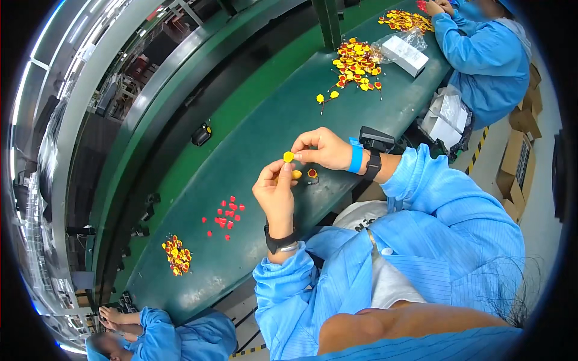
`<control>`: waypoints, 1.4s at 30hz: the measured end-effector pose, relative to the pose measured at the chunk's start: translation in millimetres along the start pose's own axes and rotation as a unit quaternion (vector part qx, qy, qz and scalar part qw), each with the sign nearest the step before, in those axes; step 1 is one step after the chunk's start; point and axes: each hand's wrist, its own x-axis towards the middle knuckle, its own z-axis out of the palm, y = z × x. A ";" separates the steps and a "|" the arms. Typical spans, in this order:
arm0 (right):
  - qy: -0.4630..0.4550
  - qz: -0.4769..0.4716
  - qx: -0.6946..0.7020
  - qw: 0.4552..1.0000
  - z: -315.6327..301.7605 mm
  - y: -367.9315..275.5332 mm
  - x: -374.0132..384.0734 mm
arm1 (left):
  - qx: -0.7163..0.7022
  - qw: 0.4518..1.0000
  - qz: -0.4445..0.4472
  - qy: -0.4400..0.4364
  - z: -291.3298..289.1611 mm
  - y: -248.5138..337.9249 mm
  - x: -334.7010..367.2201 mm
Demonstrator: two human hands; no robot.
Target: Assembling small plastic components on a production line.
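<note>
Over the middle of the green table, my left hand and my right hand meet at the fingertips. Between them is a small yellow hexagonal piece, pinched by both thumbs and forefingers. A second yellow piece shows beside my left thumb; whether the hand holds it, I cannot tell. Just below my right hand, a red-and-yellow hexagonal piece with a dark wire lies on the table. Loose red pieces are scattered to the left of my left hand.
Farther left is a small pile of red-and-yellow pieces. Larger piles of wired yellow-and-red pieces lie at the far right, beside a white box. Co-workers in blue sit at the right and lower left.
</note>
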 end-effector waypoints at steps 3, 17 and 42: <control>-0.013 0.021 0.060 0.998 1.3 2.8 -0.6 | -0.010 1.000 0.009 -0.002 -1.3 1.6 -3.9; -0.112 0.118 0.249 0.955 5.0 6.2 -11.5 | 0.000 1.000 0.004 0.029 -26.8 -1.1 -10.1; -0.002 0.139 0.198 0.970 -30.9 23.8 -32.9 | 0.738 0.664 0.075 0.092 -192.3 4.0 -57.3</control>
